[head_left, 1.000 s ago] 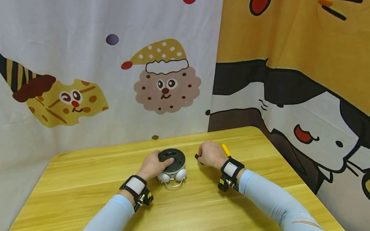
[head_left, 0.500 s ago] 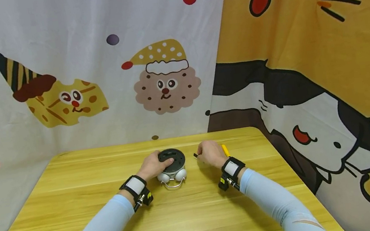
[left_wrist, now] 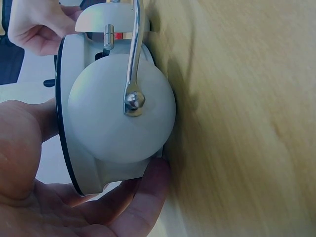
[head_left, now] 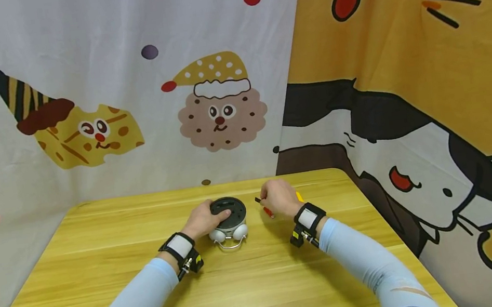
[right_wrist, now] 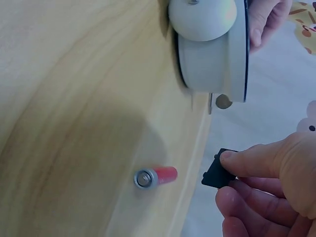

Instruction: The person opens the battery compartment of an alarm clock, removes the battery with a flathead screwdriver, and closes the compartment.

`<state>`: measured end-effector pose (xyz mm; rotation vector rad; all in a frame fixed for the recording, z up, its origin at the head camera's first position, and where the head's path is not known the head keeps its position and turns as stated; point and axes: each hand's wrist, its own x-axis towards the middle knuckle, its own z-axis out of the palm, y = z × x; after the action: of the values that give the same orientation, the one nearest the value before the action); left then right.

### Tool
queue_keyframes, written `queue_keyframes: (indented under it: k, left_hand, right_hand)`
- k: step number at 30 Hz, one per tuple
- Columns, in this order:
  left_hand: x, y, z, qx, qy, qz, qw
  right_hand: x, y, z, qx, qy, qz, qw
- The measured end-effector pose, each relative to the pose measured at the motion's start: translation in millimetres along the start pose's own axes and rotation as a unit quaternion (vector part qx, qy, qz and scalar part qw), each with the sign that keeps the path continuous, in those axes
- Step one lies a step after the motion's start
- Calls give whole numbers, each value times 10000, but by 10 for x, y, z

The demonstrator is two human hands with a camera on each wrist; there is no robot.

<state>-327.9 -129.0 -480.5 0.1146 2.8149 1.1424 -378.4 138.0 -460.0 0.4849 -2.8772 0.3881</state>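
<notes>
A white twin-bell alarm clock point(head_left: 229, 218) lies face down on the wooden table, its black back upward and its bells and handle toward me. My left hand point(head_left: 203, 219) grips its left side, thumb across the back, fingers curled under the bell side in the left wrist view. To the right, my right hand point(head_left: 281, 199) pinches a small black battery cover point(right_wrist: 218, 170) between thumb and fingers, above the table. Below it a red battery point(right_wrist: 165, 175) lies on the table, apart from the hand.
A yellow object point(head_left: 299, 197), mostly hidden, lies behind my right hand. The table point(head_left: 248, 300) ends at a patterned cloth point(head_left: 118, 182) at the back, with another cloth along the right side.
My right hand has risen and shifted slightly away from me with the black cover, baring the red battery below and hiding more of the yellow object. The left hand and clock stay put.
</notes>
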Motion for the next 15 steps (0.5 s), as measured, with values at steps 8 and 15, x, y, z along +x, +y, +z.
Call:
queue_keyframes:
  k: [8, 15]
  left_hand:
    - [-1, -8, 19, 96, 24, 11, 10000]
    - [359, -370, 189, 259, 123, 172, 9994]
  right_hand:
    - [43, -78, -90, 93, 119, -84, 9999]
    - [65, -159, -170, 194, 170, -270, 9993]
